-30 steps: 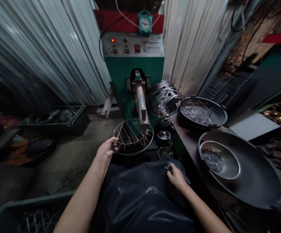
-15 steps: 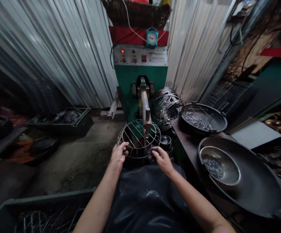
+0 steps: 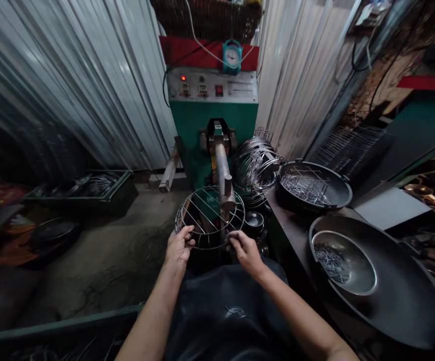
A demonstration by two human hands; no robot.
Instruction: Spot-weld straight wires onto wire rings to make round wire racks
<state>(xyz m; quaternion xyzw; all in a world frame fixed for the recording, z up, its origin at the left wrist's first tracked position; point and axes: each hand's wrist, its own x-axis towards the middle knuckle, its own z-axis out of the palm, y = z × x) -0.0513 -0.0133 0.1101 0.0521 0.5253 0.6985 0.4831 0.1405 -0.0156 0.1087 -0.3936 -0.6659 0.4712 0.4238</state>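
Now the left hand [image 3: 180, 245] clasps the near left rim of the wire rack [image 3: 204, 233], by the metal arm's [image 3: 223, 170] near end. The right hand's [image 3: 244, 249] fingertips bunch at its near right; gripping what, I can't tell. Seemingly it's being positioned, calling for steadiness.

Look to the right, and there's the bench [image 3: 290, 228], a brownish strip of its top showing along the inner edge! A wide black pan [image 3: 401, 286] fills the nearer stretch, with a smaller black pan [image 3: 339, 191] close behind it, farther along. Swing left, down to the grey floor [image 3: 151, 213]: a long green crate [image 3: 124, 184] sits toward the back, and nearer, in the gloom, faint dark wire loops [image 3: 114, 286] sprawl loosely. And across the dark apron [image 3: 209, 283], a small cluster of curved wire pieces [image 3: 235, 312] rests!
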